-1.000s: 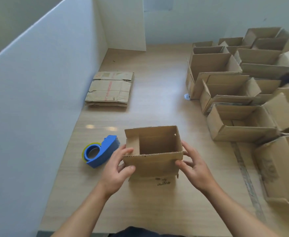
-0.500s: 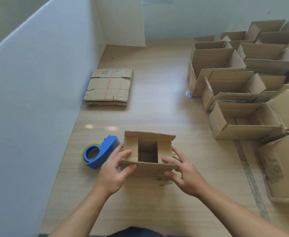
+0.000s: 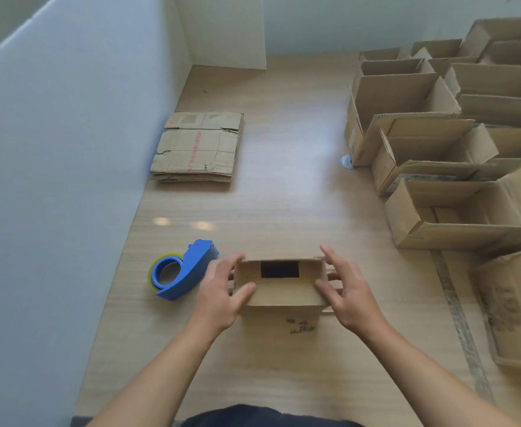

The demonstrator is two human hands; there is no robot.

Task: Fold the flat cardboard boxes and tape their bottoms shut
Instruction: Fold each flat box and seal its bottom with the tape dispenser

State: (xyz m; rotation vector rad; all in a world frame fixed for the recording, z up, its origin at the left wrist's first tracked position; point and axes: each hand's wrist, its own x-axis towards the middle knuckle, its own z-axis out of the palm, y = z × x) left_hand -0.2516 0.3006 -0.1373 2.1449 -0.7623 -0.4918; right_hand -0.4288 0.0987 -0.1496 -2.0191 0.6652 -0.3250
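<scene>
A small cardboard box (image 3: 283, 292) stands on the wooden table (image 3: 283, 195) right in front of me, bottom side up. Its flaps are folded inward, leaving a dark gap (image 3: 279, 269) in the middle. My left hand (image 3: 222, 294) grips the box's left end, thumb on the near flap and fingers curled round the side. My right hand (image 3: 347, 291) presses the right end, thumb on the flap, fingers fairly straight against the side. A blue tape dispenser (image 3: 180, 274) lies just left of my left hand. A stack of flat boxes (image 3: 196, 147) lies by the left partition.
Several folded open boxes (image 3: 456, 211) crowd the right side of the table, back to front. A white partition (image 3: 68, 180) walls off the left, and a white wall closes the back. A small round white object (image 3: 346, 161) lies beside the boxes.
The open box was tipped over and its flaps were folded inward. Both hands moved from the box's front corners onto its two ends, with the thumbs on the near flap.
</scene>
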